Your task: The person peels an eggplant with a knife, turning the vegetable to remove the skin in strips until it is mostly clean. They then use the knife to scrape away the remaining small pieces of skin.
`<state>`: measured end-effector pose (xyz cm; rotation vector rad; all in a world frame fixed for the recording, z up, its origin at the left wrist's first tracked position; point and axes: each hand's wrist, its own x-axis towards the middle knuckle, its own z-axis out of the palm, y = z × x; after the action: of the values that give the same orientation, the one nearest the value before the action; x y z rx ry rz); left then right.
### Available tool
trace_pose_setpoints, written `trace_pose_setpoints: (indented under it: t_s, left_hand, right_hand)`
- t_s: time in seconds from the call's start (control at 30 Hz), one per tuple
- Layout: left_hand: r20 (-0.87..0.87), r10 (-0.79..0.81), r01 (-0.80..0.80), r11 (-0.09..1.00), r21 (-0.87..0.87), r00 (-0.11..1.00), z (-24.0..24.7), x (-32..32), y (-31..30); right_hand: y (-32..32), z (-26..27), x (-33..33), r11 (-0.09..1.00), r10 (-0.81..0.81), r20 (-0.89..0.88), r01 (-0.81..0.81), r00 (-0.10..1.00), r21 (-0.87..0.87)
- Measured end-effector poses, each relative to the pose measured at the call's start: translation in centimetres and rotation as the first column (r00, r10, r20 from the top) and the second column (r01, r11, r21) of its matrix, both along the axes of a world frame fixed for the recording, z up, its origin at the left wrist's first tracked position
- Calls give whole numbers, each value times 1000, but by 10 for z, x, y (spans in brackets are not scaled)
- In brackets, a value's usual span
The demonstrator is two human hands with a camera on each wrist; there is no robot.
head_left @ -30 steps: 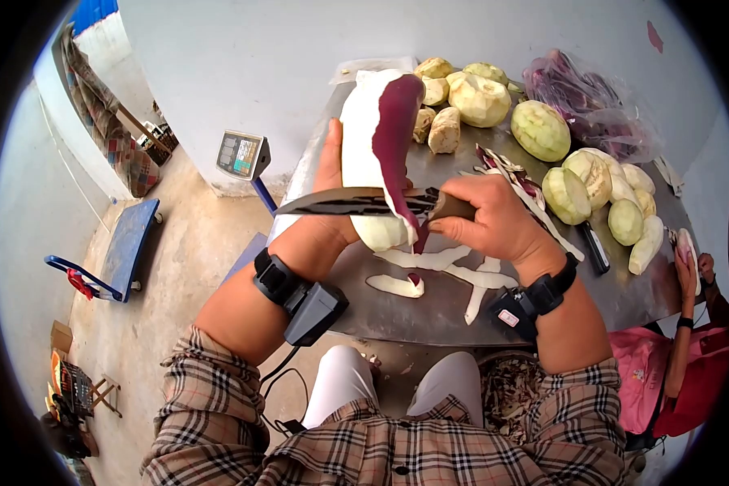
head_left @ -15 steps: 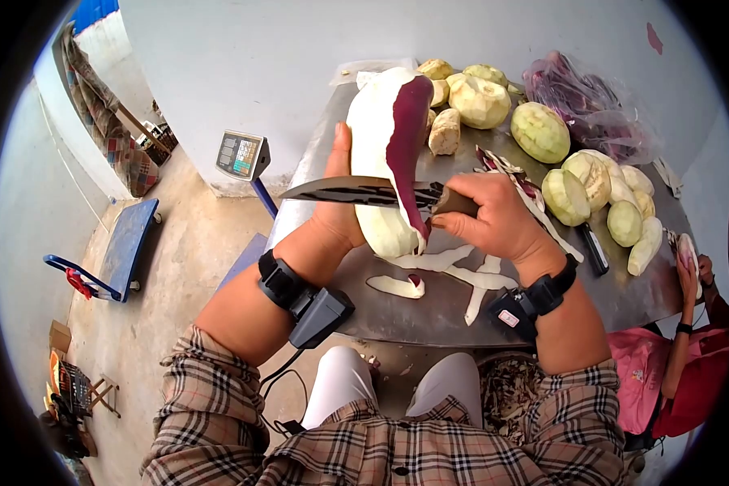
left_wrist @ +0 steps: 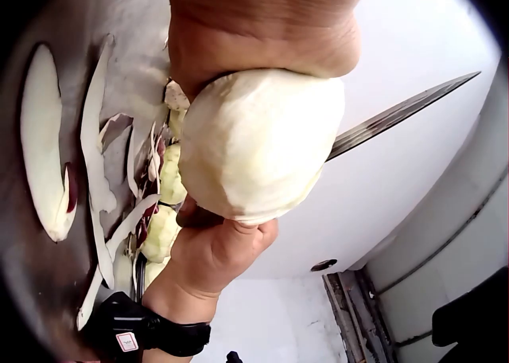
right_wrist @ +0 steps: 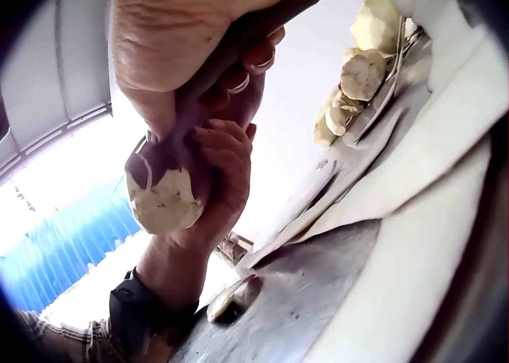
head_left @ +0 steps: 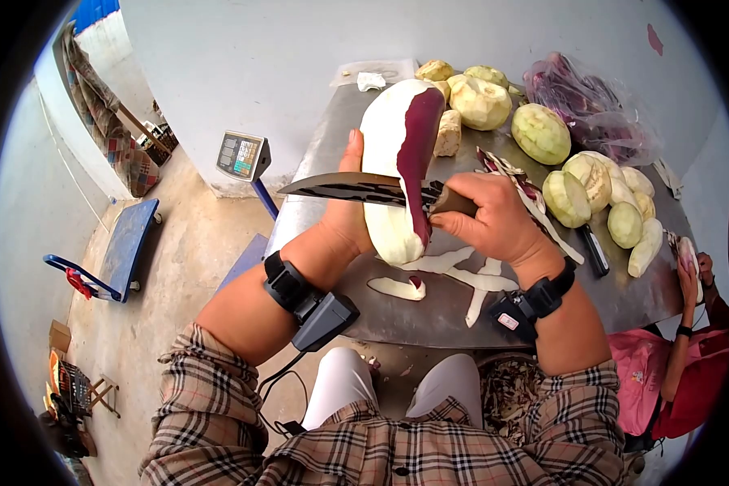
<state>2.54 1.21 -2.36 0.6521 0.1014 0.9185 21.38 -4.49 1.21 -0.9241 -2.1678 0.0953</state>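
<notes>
My left hand (head_left: 344,219) grips a large, partly peeled eggplant (head_left: 383,134) from its left side, holding it up over the table. White flesh shows on most of it, with a band of purple skin along the right. In my right hand (head_left: 498,212) is the dark handle of a long-bladed knife (head_left: 344,187), its blade lying across the eggplant and pointing left. The left wrist view shows the peeled end of the eggplant (left_wrist: 258,144) and the knife tip (left_wrist: 445,88) beyond it. Strips of peel (head_left: 486,279) lie on the table below.
Peeled eggplants (head_left: 540,132) crowd the right and back of the metal table (head_left: 324,150), near a plastic bag (head_left: 587,105) of purple ones. A black-handled tool (head_left: 595,249) lies among them. At the right edge another person's hand (head_left: 688,275) holds an eggplant.
The eggplant and my left hand have shifted right and slightly toward me in the head view. The knife and right hand have moved slightly up.
</notes>
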Motion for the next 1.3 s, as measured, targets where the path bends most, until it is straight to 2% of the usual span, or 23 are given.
trace_pose_setpoints:
  t_s: [0.07, 0.13, 0.17, 0.3, 0.4, 0.53, 0.63, 0.77, 1.03, 1.17, 1.2, 1.3]
  left_hand:
    - [35, -59, 58, 997, 47, 998, -2, -4, 2]
    - [-3, 10, -10, 1000, 18, 1000, 6, -3, -7]
    - [-22, 44, -44, 999, 5, 999, 9, -3, -9]
    - [3, 15, -15, 999, 47, 1000, 5, -6, -7]
    - [-65, 114, -111, 993, 41, 991, 5, 0, -9]
    - [-156, 114, -117, 993, -10, 981, 3, 3, -12]
    - [-136, 97, -96, 995, 9, 986, 4, 1, -11]
    - [-166, 245, -244, 969, 26, 955, 10, 3, -18]
    - [-222, 260, -262, 965, 25, 940, 6, 7, -17]
    - [-267, 191, -160, 978, 133, 945, 4, 7, -21]
    - [-303, 223, -191, 973, 133, 926, 9, 7, -26]
    - [-264, 170, -144, 983, 113, 949, 5, 4, -20]
  right_hand:
    - [1, -2, 2, 999, -7, -29, 6, 1000, -41]
    - [2, -3, 5, 993, -24, -79, 15, 997, -113]
    - [3, -4, 6, 995, -26, -72, 19, 997, -96]
    - [4, -3, 7, 998, -41, -42, 39, 998, -49]
    - [4, -4, 4, 998, -51, -39, 50, 998, -24]
    - [3, -3, 3, 997, -79, -34, 79, 996, 4]
    - [5, -3, 3, 998, -65, -50, 65, 997, 5]
    - [5, -2, 8, 992, -128, -57, 128, 990, -11]
    - [2, 3, 2, 994, -107, -107, 105, 989, -27]
    - [1, 4, 7, 989, -138, -215, 123, 967, -83]
    - [3, 3, 11, 989, -141, -220, 125, 965, -84]
    - [7, -1, 14, 988, -153, -235, 142, 960, -64]
